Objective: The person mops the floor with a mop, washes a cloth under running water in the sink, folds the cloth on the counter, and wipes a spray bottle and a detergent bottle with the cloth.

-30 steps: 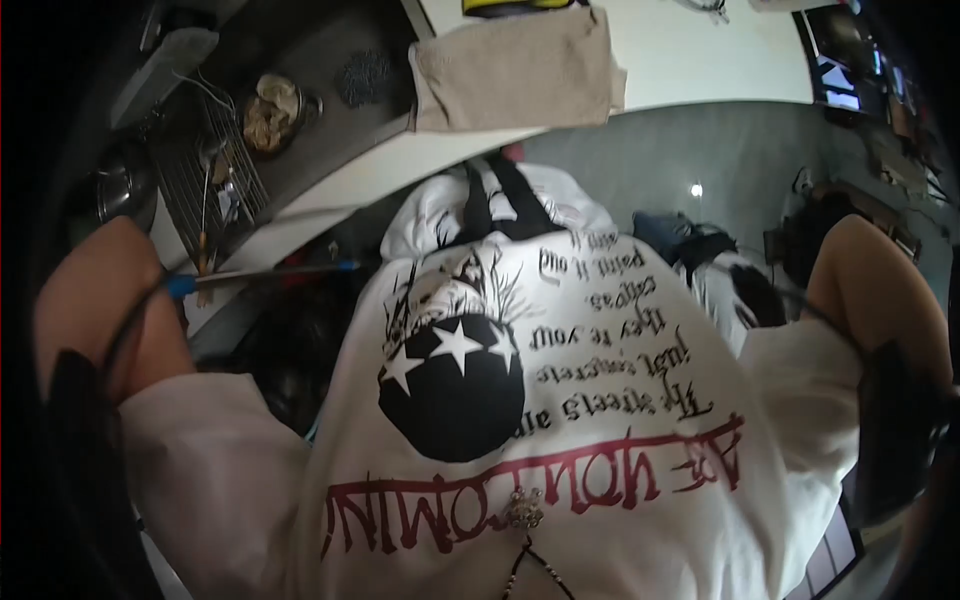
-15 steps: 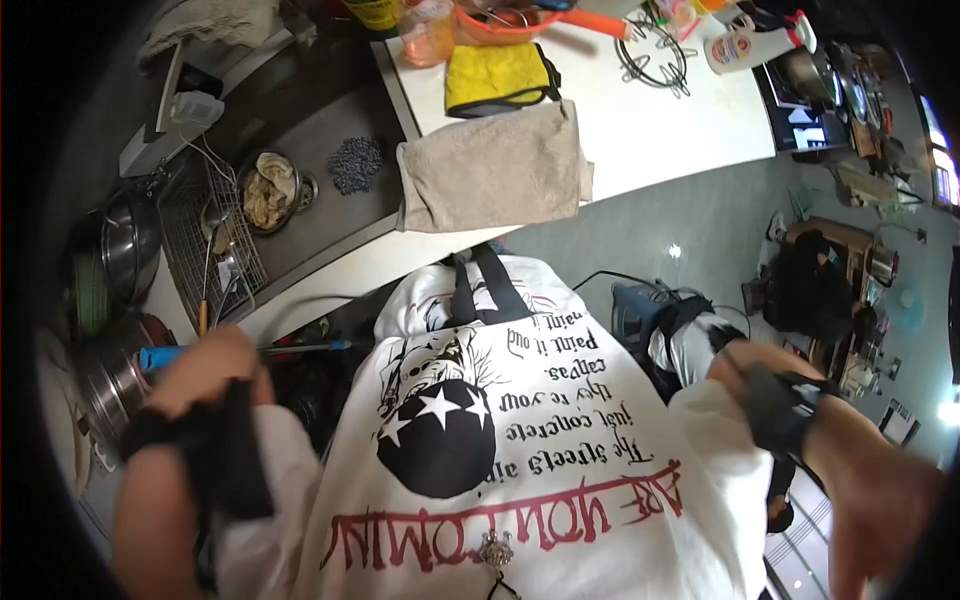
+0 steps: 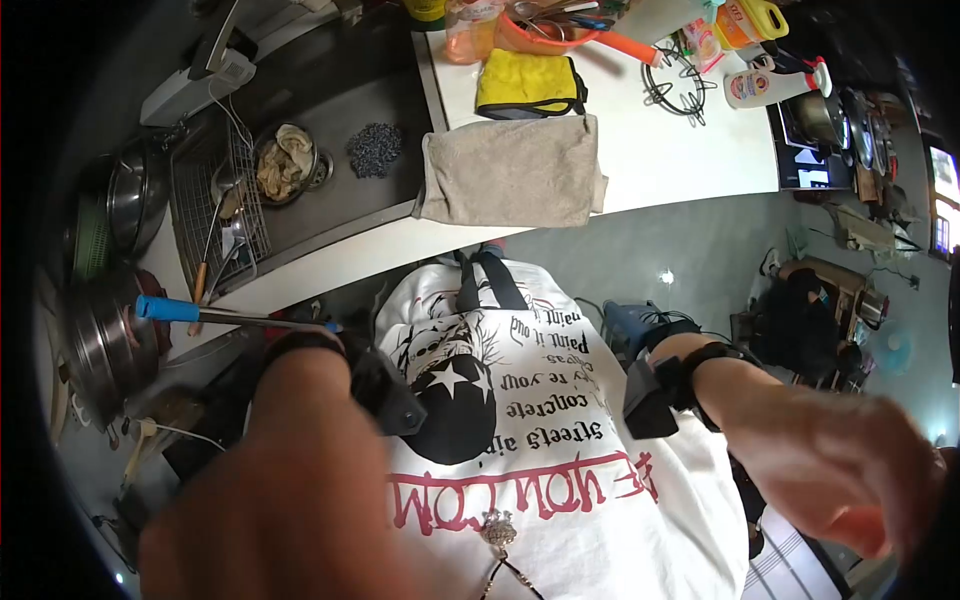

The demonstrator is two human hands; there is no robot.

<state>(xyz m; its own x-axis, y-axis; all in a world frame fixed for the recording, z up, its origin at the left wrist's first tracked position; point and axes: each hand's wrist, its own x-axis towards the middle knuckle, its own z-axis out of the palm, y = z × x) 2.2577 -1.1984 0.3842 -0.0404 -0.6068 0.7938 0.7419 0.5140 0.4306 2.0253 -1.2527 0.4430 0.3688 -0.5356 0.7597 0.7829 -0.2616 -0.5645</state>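
Observation:
My left hand [image 3: 280, 510] is raised close to the camera at the lower left, too smeared by motion for its fingers to show. Over by the right edge, my right hand [image 3: 840, 465] hangs in the air, its fingers partly blurred and shadowed. Neither hand visibly touches anything. Black devices are strapped on both wrists. A blue-handled metal rod [image 3: 168, 308] passes behind the left wrist. Between the hands is the white printed apron or shirt [image 3: 540, 400] on my body.
A beige towel [image 3: 515, 170] and a yellow cloth [image 3: 528, 82] lie on the white counter [image 3: 690, 160]. The sink [image 3: 340, 100] contains a dark scrubber [image 3: 374, 150] and a bowl of wet cloth [image 3: 285, 163]. A spray bottle [image 3: 765, 88] is at the back right. One person [image 3: 795, 315] is farther off.
Both hands have come inward and upward into fuller view, the left one now large near the camera. The camera view has shifted slightly; the counter items stay in place.

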